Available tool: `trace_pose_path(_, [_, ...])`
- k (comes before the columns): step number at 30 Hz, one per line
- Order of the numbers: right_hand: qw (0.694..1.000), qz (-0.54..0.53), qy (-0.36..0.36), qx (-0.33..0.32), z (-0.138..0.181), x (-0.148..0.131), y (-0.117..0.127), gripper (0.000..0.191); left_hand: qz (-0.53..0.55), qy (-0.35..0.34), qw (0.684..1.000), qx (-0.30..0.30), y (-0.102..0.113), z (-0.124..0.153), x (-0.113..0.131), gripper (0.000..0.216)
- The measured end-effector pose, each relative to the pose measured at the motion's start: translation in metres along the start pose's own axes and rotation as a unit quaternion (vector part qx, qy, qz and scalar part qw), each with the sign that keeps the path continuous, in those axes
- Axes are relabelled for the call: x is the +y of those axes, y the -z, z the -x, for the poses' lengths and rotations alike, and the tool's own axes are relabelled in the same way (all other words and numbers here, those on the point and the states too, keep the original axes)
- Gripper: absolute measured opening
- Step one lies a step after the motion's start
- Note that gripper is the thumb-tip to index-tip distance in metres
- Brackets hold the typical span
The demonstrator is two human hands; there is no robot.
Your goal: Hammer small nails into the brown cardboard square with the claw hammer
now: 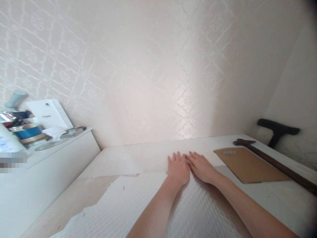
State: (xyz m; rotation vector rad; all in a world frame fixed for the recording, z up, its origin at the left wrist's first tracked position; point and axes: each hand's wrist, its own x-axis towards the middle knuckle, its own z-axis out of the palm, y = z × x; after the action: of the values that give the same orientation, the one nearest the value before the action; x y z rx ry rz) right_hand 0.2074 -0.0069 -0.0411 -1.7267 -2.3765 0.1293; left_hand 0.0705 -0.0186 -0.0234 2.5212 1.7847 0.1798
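Observation:
My left hand (177,168) and my right hand (201,167) lie flat side by side, fingers stretched out, at the far edge of a white textured sheet (128,201) spread on a white table (148,155). The fingertips of both hands touch each other and press the sheet's edge down. Neither hand holds anything. The sheet's left edge looks torn and uneven.
A brown cardboard piece (249,163) lies on the table to the right, with a long dark wooden handle (277,163) beside it. A black tool head (277,129) rests against the wall. A white cabinet (49,155) at the left carries cluttered items. A patterned wall stands behind.

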Motion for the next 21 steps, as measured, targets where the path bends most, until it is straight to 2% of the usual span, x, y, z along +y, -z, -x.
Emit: trace_pose_path(21, [1.0, -0.001, 0.001, 0.014, -0.0008, 0.003, -0.0049, 0.054, 0.002, 0.001, 1.0, -0.004, 0.002, 0.0006, 0.001, 0.054])
